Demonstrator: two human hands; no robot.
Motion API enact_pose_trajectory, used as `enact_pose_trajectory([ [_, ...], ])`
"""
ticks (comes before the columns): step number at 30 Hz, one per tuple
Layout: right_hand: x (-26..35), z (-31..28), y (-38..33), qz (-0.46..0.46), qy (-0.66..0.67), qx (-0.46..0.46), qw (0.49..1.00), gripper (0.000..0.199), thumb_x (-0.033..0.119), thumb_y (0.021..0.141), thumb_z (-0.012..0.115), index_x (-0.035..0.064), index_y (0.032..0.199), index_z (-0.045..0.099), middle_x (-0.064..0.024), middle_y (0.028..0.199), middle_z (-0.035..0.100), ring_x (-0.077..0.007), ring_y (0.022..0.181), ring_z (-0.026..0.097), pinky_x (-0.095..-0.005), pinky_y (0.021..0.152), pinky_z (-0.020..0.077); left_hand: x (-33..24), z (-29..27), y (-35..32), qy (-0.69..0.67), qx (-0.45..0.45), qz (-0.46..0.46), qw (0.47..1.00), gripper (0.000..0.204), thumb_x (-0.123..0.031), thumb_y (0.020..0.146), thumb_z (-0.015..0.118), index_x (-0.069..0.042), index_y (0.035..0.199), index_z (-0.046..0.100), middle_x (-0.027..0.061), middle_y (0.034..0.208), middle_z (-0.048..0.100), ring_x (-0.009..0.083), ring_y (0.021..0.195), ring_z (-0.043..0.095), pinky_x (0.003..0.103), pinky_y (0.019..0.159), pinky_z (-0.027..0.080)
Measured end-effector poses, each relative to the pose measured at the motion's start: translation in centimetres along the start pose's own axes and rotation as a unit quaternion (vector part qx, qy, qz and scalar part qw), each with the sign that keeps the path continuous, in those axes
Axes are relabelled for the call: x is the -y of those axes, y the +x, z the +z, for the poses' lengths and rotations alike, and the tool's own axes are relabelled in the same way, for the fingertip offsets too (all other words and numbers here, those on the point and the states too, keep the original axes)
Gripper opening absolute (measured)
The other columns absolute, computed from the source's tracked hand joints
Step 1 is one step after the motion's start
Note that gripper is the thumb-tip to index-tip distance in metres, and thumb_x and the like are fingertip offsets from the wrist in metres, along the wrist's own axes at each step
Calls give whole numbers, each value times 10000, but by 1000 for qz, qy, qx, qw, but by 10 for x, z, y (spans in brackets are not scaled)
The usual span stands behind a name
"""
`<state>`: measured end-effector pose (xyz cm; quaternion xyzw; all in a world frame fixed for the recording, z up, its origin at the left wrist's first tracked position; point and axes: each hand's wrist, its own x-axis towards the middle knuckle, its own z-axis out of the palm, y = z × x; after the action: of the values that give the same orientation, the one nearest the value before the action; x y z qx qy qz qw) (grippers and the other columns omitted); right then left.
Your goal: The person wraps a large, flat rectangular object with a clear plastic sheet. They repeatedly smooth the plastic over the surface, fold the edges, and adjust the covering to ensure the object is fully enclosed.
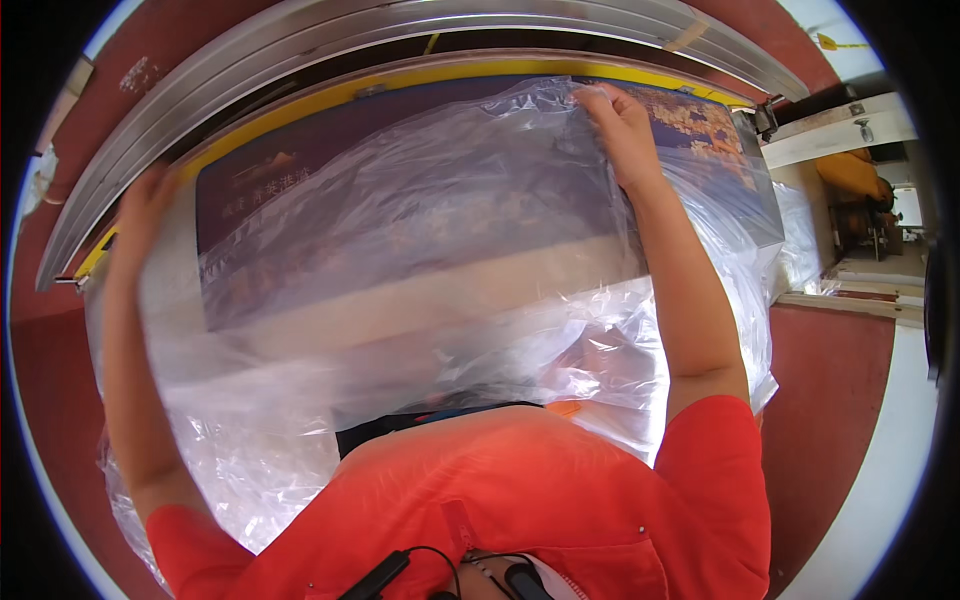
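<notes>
A large clear plastic bag (440,210) is stretched over a big flat dark-blue box (300,160) with a pale front edge. My right hand (620,125) grips the bag's far edge near the box's top right. My left hand (145,205) is blurred at the box's left end, behind the plastic film, and seems to hold the bag there. Loose crinkled plastic hangs down in front of my orange shirt (520,500).
The box lies on a yellow-edged platform (400,80) beside long metal rails (330,40). Red floor (830,400) lies to both sides. At the right stand a white ledge (860,290) and an orange machine (850,175).
</notes>
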<state>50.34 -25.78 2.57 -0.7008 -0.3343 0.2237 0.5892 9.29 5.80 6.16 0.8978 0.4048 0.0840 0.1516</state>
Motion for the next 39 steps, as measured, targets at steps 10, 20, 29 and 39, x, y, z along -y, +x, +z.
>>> enact_pose_trajectory([
  [10, 16, 7, -6, -83, -68, 67, 992, 195, 236, 750, 531, 50, 702, 560, 68, 621, 449, -25, 578, 383, -162, 524, 295, -312, 166, 49, -513, 47, 194, 835, 230, -240, 731, 576, -12, 747, 547, 13, 659, 510, 92, 596, 445, 236, 545, 378],
  [20, 59, 46, -74, -156, -358, 266, 881, 284, 394, 681, 567, 112, 711, 552, -56, 599, 557, -250, 612, 546, -341, 541, 405, 186, -50, -161, -265, -9, -230, 936, 153, -181, 805, 503, -38, 857, 521, -38, 760, 453, 58, 698, 418, 198, 616, 354],
  [29, 58, -168, -65, 151, -442, 255, 847, 233, 250, 771, 513, 60, 906, 522, -17, 760, 512, -114, 717, 479, -268, 571, 417, 374, -93, -248, 203, -86, -441, 870, 368, -253, 836, 396, -34, 1132, 410, 126, 1065, 494, 247, 947, 491, 322, 774, 420],
  [39, 5, -277, -27, -182, -509, -201, 817, 544, 365, 767, 512, 46, 1180, 357, -198, 1069, 464, -316, 990, 454, -340, 826, 358, 306, -9, -53, 181, -198, -221, 937, 349, -337, 798, 406, -17, 885, 516, 179, 865, 555, 343, 789, 529, 390, 676, 406],
])
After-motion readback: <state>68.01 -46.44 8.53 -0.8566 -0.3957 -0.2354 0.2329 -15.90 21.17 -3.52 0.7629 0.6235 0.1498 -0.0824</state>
